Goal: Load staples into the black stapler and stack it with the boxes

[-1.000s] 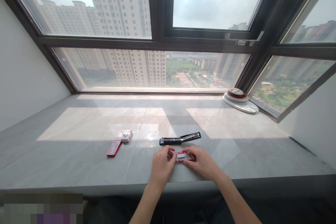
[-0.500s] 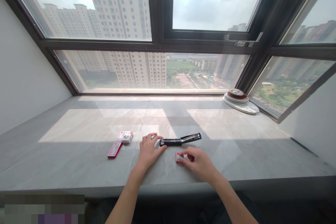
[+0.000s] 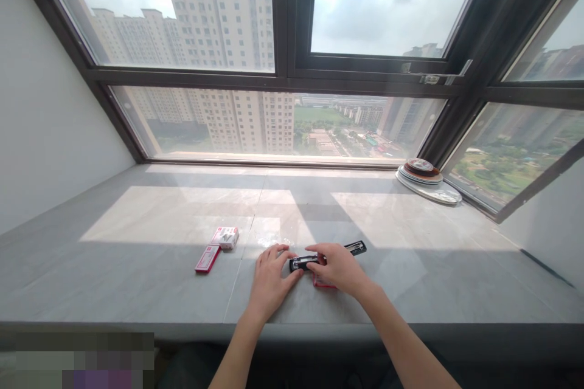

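A black stapler (image 3: 302, 262) lies opened out on the grey stone windowsill (image 3: 137, 267), its metal arm (image 3: 356, 247) pointing right. My left hand (image 3: 270, 276) rests on the sill with fingers spread, thumb against the stapler's left end. My right hand (image 3: 338, 267) hovers over the stapler's middle with fingertips pinched together; what they hold is hidden. A small red staple box (image 3: 319, 283) peeks out beneath my right hand.
Left of my hands lie a white-and-red small box (image 3: 225, 236) and a flat red box (image 3: 207, 258). A stack of plates (image 3: 426, 181) sits at the far right corner by the window. The sill's front edge runs just below my wrists.
My right hand left the small red box on the sill and moved up over the stapler. My left hand went from the box to the stapler's left end. The camera shifted slightly.
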Available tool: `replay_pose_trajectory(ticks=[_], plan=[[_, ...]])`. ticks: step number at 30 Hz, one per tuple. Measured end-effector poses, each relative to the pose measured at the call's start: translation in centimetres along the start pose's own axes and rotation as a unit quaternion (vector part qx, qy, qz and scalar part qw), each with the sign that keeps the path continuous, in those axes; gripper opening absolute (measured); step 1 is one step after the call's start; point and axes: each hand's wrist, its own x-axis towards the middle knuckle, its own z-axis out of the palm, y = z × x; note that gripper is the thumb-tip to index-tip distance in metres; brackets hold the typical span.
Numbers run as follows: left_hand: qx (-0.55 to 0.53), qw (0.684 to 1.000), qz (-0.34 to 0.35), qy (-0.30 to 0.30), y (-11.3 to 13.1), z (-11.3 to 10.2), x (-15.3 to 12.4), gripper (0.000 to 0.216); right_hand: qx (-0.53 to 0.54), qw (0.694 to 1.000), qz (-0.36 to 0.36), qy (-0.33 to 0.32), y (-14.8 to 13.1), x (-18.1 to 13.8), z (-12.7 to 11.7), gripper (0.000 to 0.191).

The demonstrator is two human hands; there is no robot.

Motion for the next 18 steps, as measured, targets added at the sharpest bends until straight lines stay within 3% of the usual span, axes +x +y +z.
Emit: replay_pose_trajectory(ticks=[2,4,8,12,15,18], plan=[[-0.001,1.0,0.001,0.0,0.0,0.0,0.0,0.022,-0.011,0.999,0.027,0.013,-0.2,-0.4,0.0,0.034],[0.0,1.0,0.001,0.0,0.0,0.1,0.0,0.022,-0.005,0.998,0.051,0.025,-0.7,-0.9,0.3,0.024],[0.001,1.0,0.002,0.0,0.0,0.2,-0.1,0.022,0.092,0.995,0.039,-0.003,-1.0,-2.3,0.9,0.024],[-0.003,1.0,-0.004,-0.001,-0.1,0.2,0.1,0.022,0.171,0.976,0.127,0.04,2.5,-4.5,-0.2,0.038],[-0.007,1.0,-0.006,-0.003,-0.2,0.3,0.2,0.022,0.237,0.946,0.221,0.011,6.1,-5.5,-2.2,0.051],[-0.009,1.0,-0.008,-0.001,-0.1,0.3,0.2,0.023,0.342,0.915,0.215,0.015,7.4,-4.7,-4.0,0.06]])
